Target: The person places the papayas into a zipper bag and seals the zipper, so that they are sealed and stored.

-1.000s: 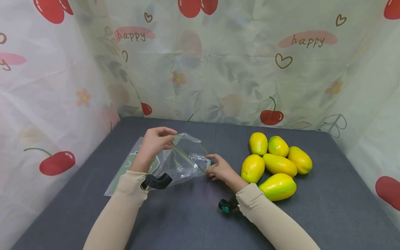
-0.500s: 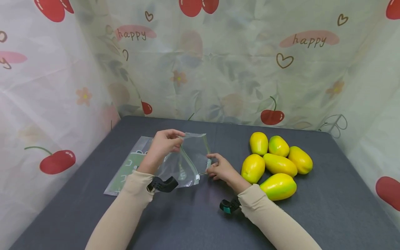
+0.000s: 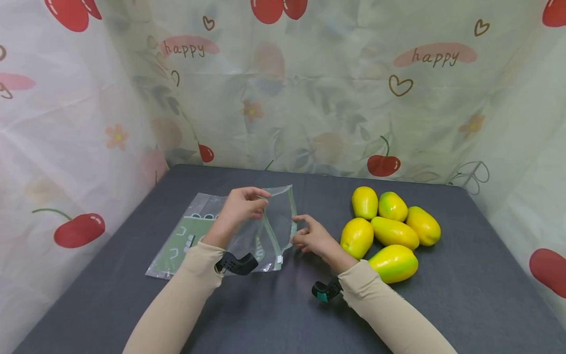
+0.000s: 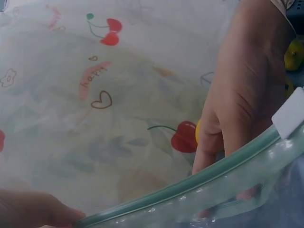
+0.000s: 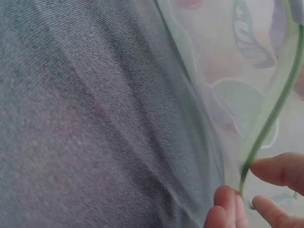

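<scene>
A clear plastic zip bag [image 3: 258, 248] with a green printed panel and a green zip strip lies towards the left of the table, its mouth facing right and spread apart. My left hand [image 3: 240, 209] pinches the nearer rim. At the opposite rim, my right hand [image 3: 316, 241] holds the edge between thumb and fingers. A white slider [image 3: 279, 259] sits at the near end of the strip. In the left wrist view the zip strip [image 4: 180, 190] curves between both hands. The right wrist view shows my right thumb [image 5: 280, 170] against the strip.
Several yellow-green mango-like fruits [image 3: 395, 233] are grouped on the right of the dark table [image 3: 283, 314]. A printed curtain [image 3: 327, 108] closes off the back and both sides. My right forearm passes close to the nearest fruit.
My left hand has moved right and slightly towards me with the nearer rim. The mouth's near strip now stands more upright, and more of the green panel shows. My right hand has hardly moved.
</scene>
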`<state>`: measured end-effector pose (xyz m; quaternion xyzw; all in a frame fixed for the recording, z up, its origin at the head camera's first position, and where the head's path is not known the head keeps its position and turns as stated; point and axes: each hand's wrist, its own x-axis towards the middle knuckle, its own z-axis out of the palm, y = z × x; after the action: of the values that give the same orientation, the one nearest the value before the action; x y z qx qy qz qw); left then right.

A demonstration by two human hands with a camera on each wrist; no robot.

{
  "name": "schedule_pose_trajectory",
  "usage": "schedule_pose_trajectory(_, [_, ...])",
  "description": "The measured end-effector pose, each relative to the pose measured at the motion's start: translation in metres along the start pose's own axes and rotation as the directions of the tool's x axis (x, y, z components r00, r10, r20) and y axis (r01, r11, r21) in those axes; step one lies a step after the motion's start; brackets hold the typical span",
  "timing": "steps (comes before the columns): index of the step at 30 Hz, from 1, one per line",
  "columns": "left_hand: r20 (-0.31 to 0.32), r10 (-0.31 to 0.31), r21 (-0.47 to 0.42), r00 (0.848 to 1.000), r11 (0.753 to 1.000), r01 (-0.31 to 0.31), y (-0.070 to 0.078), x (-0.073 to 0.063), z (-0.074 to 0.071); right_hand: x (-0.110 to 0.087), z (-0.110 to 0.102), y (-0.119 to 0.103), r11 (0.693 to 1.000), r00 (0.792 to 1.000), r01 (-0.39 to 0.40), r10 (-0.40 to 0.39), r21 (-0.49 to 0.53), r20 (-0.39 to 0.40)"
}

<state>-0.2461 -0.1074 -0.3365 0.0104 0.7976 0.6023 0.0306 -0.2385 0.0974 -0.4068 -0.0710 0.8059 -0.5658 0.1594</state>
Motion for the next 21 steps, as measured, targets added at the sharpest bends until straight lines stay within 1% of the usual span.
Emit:
schedule_pose_trajectory(6, [0.006, -0.012, 0.001, 1.000, 1.000, 0.012, -0.003, 0.002, 0.002, -0.006, -0.007, -0.008, 0.999, 1.000, -0.007, 0.007, -0.041, -0.003])
schedule_pose_trajectory(11, [0.008, -0.008, -0.008, 1.000, 1.000, 0.008, -0.004, 0.002, 0.002, -0.020, -0.024, -0.021, 0.996, 0.999, 0.037, -0.037, -0.085, 0.004])
schedule_pose_trajectory(15, [0.011, -0.002, -0.020, 1.000, 1.000, 0.002, -0.005, 0.002, 0.001, -0.032, -0.043, -0.030, 0.987, 0.992, 0.128, -0.128, -0.095, 0.006])
schedule_pose_trajectory(19, [0.013, -0.002, -0.022, 1.000, 1.000, 0.002, -0.005, 0.003, 0.001, -0.044, -0.065, -0.034, 0.968, 0.972, 0.233, -0.234, -0.090, -0.004])
schedule_pose_trajectory(21, [0.014, -0.004, -0.020, 1.000, 1.000, 0.004, -0.005, 0.003, 0.001, -0.050, -0.076, -0.034, 0.955, 0.961, 0.274, -0.277, -0.114, -0.012])
